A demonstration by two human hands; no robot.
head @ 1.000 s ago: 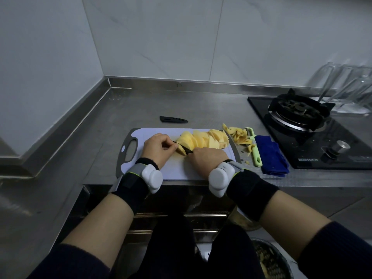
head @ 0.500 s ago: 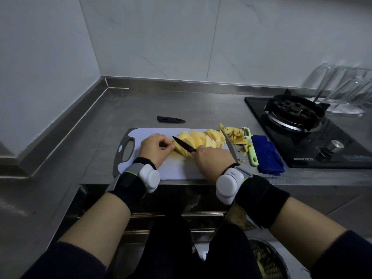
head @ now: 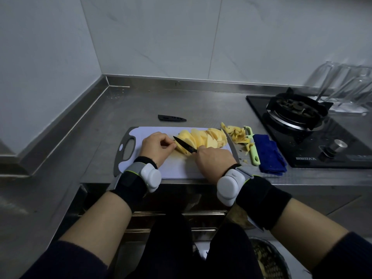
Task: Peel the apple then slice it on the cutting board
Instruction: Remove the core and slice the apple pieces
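Apple (head: 201,138) sits on the cutting board (head: 177,170), toward the board's far right, with pale flesh and no skin visible, so peeling looks done.

Nearest, both forearms come in from the bottom edge. Each wrist has a black band with a white unit on it.

Right hand (head: 213,160) has its fingers wrapped round the handle of a small black knife (head: 184,146). The handle is mostly hidden in the fist. The blade points away and left, tip raised, and lies across the near left end of the fruit.

Left hand (head: 157,147) has its fingers curled, with the tips pinching the left end piece (head: 181,151) just beside the blade. Cannot tell how much of that piece is uncut.

Behind the blade, the slices (head: 209,137) lean on each other in a fanned row running right, so most of the slicing looks done. My estimate is a few cuts left on the end piece, and the task is near its finish.

Just off the board's right edge on the steel counter (head: 201,105) is a heap of peel scraps (head: 235,134). A green peeler (head: 252,150) touches the heap, and a folded blue cloth (head: 269,156) lies beside that.

Farther back, a black knife sheath (head: 172,118) lies apart from the board. Gas stove (head: 298,111) is at far right.
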